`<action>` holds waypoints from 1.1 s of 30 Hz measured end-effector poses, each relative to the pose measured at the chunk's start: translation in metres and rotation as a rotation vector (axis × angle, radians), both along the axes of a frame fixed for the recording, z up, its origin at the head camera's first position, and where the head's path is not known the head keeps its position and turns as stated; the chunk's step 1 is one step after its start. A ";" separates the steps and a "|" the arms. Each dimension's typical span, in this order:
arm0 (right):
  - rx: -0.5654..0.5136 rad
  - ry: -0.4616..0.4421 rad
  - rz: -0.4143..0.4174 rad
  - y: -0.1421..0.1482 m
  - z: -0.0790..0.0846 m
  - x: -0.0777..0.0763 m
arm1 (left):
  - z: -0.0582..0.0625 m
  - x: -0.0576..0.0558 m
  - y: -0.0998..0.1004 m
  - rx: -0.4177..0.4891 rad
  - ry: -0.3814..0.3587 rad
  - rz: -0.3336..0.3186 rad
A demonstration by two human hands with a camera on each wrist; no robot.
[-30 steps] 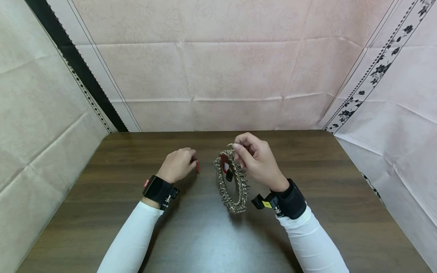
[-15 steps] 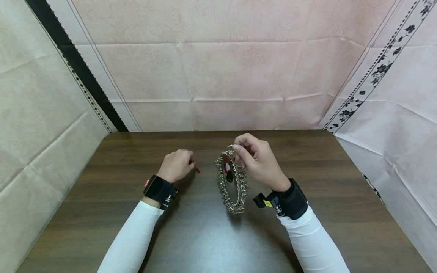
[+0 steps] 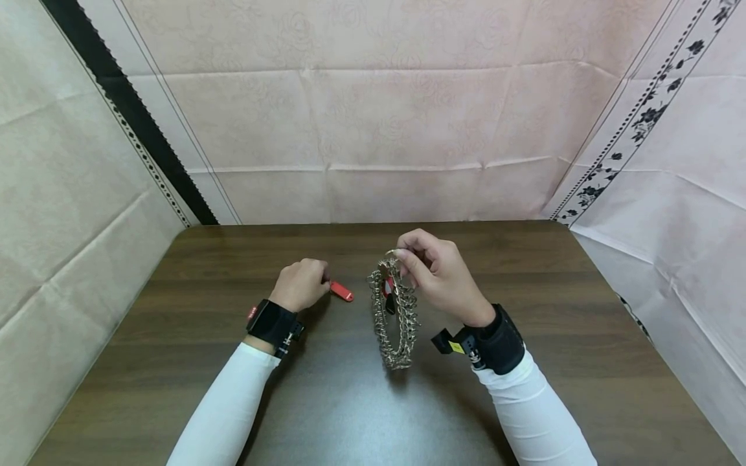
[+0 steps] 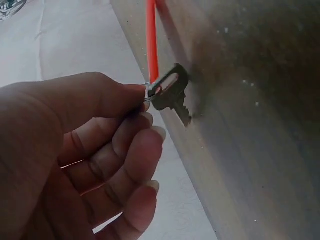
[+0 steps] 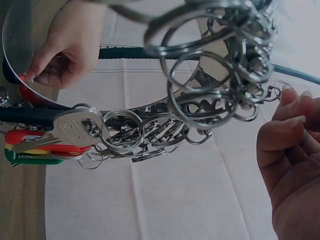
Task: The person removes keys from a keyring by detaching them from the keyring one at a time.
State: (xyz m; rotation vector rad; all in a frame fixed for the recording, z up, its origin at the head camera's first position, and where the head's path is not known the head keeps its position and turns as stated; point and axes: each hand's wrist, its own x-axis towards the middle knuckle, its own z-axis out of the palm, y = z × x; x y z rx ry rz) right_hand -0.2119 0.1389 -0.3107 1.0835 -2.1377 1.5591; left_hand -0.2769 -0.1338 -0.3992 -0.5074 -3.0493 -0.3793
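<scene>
My left hand (image 3: 303,285) pinches a small metal ring between thumb and forefinger. From that ring come a key (image 4: 175,90) and a red key tag (image 3: 342,291), which juts out to the right over the table. My right hand (image 3: 440,275) pinches the top of a large hoop (image 3: 379,330) strung with many silver split rings, so that it hangs close over the table. In the right wrist view, the fingertips hold a small ring at the hoop's end. A silver key (image 5: 77,127) and red, yellow and green key tags (image 5: 32,157) hang on the hoop.
A brown wooden table (image 3: 204,362) lies under both hands. Pale cloth (image 3: 373,129) hangs behind it, with more cloth at both sides. Each wrist wears a black strap with a small camera.
The red key tag has swung out to the right and now shows broad side up. The left hand has shifted slightly down and left. The ring-strung hoop has turned a little in the right hand.
</scene>
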 end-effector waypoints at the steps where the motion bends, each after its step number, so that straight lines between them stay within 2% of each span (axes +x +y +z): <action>1: 0.002 -0.001 0.001 0.000 0.000 0.001 | 0.000 0.000 0.000 -0.001 -0.008 0.000; 8: 0.014 -0.008 -0.001 0.000 0.000 0.002 | -0.001 0.000 0.001 0.004 -0.039 0.005; 12: 0.006 -0.014 -0.003 0.000 0.000 0.002 | 0.003 0.001 0.005 0.055 -0.002 -0.025; 15: 0.001 -0.025 -0.006 0.000 -0.001 0.002 | 0.009 0.004 0.011 0.144 0.056 -0.076; 18: 0.004 -0.035 -0.019 -0.001 -0.001 0.001 | 0.020 0.010 0.019 0.296 0.098 -0.156; 22: 0.014 -0.039 -0.041 -0.001 -0.001 0.000 | 0.040 0.026 0.032 0.508 0.115 -0.285; 24: 0.013 -0.040 -0.046 -0.001 -0.001 0.000 | 0.050 0.035 0.039 0.569 0.126 -0.336; 28: 0.006 -0.044 -0.053 -0.001 -0.001 -0.001 | 0.062 0.054 0.051 0.577 0.159 -0.367; 33: -0.001 -0.036 -0.059 -0.003 -0.001 -0.001 | 0.068 0.070 0.063 0.477 0.199 -0.310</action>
